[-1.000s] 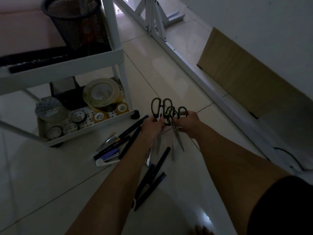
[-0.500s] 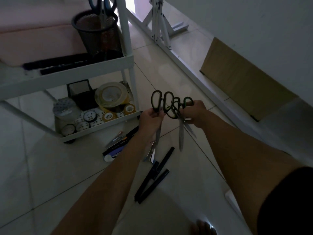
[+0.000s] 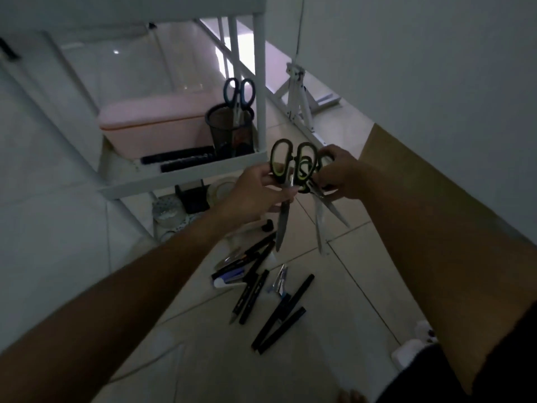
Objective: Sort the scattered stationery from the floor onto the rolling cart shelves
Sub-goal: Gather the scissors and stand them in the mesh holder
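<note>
Dim tiled floor [image 3: 334, 359], pens scattered. Left hand [image 3: 255, 193] and right hand [image 3: 343, 173] both grip scissors [image 3: 293, 167] mid-air, near cart shelf [image 3: 186, 177] — next: drop them into far mesh cup [image 3: 229, 135].

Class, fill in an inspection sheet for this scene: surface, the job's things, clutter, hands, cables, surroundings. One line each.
Surface: pale tiled floor, dimly lit.
Job's things: green-handled scissors held up, blades down; black pens and other stationery on the floor; white rolling cart carrying a mesh cup with blue scissors.
Clutter: pink box on the cart shelf.
Hands: left hand and right hand both grip scissors.
Cables: thin cord down the wall.
Surroundings: white wall, cardboard sheet leaning on it.
</note>
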`<state>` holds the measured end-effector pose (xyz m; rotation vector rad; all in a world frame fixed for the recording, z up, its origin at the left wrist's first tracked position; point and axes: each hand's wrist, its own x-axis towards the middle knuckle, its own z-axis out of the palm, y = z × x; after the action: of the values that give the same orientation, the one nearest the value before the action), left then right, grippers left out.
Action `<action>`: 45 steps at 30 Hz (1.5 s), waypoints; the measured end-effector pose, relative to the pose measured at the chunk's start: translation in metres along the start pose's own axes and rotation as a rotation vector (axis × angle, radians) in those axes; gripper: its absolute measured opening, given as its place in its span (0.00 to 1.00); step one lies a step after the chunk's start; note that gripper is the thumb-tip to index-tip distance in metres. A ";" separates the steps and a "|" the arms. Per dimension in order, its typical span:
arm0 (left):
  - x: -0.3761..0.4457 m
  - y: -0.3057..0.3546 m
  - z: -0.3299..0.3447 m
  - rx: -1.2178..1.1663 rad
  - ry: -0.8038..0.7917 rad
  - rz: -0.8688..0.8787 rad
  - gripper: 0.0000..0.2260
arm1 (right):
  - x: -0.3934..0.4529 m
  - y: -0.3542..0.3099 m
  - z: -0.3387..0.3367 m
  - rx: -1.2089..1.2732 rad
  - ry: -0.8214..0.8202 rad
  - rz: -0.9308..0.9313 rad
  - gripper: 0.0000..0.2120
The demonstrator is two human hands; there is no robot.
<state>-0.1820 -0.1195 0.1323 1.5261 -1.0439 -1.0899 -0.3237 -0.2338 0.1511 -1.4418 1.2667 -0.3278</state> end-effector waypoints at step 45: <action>0.052 0.046 -0.102 0.097 0.633 0.215 0.13 | -0.011 -0.049 0.082 0.578 -0.021 -0.173 0.17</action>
<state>-0.0764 -0.1559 0.1840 1.6352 -0.7927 -0.3618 -0.2398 -0.1906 0.1702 -1.0487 0.9251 -0.7289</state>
